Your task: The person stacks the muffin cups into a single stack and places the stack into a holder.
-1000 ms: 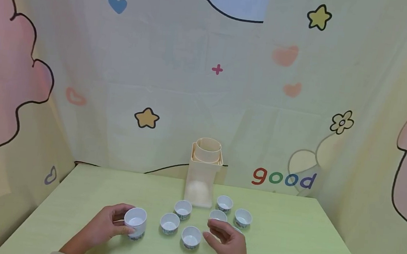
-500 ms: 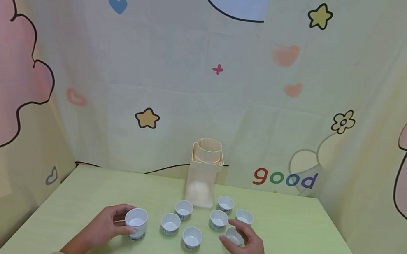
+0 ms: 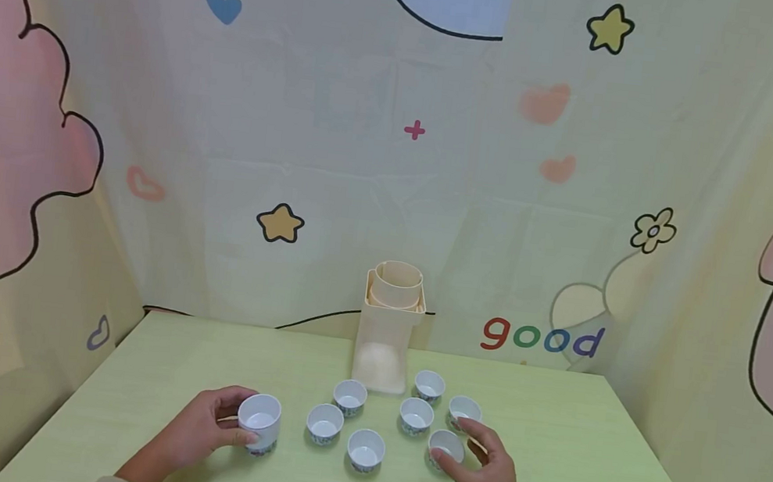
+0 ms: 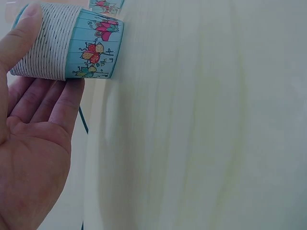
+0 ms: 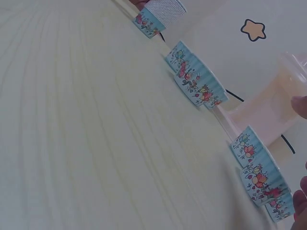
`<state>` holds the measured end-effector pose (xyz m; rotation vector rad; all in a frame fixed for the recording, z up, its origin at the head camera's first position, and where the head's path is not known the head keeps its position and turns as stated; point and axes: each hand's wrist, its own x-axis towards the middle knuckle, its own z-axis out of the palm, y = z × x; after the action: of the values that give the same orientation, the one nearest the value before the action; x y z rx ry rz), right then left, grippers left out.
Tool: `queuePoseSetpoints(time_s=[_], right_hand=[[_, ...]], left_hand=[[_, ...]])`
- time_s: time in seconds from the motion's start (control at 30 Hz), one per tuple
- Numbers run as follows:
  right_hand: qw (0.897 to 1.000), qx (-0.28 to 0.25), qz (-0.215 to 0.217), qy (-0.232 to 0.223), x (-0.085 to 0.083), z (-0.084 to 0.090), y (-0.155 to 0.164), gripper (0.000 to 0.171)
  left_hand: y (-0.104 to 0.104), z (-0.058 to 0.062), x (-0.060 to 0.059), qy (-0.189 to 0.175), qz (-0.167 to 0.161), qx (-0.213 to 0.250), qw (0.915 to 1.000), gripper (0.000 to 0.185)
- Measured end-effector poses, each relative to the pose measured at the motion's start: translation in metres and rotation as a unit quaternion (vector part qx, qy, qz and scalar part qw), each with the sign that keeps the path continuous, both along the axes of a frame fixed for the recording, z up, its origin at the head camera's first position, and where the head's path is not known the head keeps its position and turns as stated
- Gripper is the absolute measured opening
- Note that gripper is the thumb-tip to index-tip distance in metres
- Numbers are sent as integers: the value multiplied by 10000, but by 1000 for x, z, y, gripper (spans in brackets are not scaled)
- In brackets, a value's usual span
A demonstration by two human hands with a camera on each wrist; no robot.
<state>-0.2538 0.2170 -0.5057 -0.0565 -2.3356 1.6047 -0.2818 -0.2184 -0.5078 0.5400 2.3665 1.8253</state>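
On the left, my left hand (image 3: 206,422) grips a stack of nested paper baking cups (image 3: 260,415), thumb on the near side and fingers behind. The left wrist view shows the stacked white ribbed rims (image 4: 50,43) above a blue printed wall with flowers. My right hand (image 3: 490,480) reaches over a single paper baking cup (image 3: 447,445) on the right, thumb and fingers spread apart. Its thumb overlaps that cup's near rim, and its index finger overlaps another cup (image 3: 466,408) behind. In the right wrist view the thumb (image 5: 300,106) shows apart from the printed cups (image 5: 259,179).
Several single baking cups stand upright on the table (image 3: 205,355), among them a front middle cup (image 3: 365,449), a left cup (image 3: 324,423) and a back cup (image 3: 429,387). A cream plastic stand (image 3: 380,350) with a round holder rises behind them, before a printed curtain (image 3: 339,150).
My right hand has moved right, from beside the front middle cup to over the right-hand cup. The left hand and its stack have stayed in place.
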Motion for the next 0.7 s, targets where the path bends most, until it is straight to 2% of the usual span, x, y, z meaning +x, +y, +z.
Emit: queuePoseSetpoints(time_s=[0.2, 0.43, 0.7], right_hand=[[9995, -123, 66, -289, -4, -3, 3, 66], [9981, 57, 16, -619, -3, -5, 3, 68], [9977, 254, 93, -614, -4, -8, 4, 72]], left_hand=[[0, 1, 0, 20, 3, -84, 10000, 66], [0, 1, 1, -5, 27, -117, 9999, 64], [-1, -1, 0, 109, -42, -82, 9999, 64]])
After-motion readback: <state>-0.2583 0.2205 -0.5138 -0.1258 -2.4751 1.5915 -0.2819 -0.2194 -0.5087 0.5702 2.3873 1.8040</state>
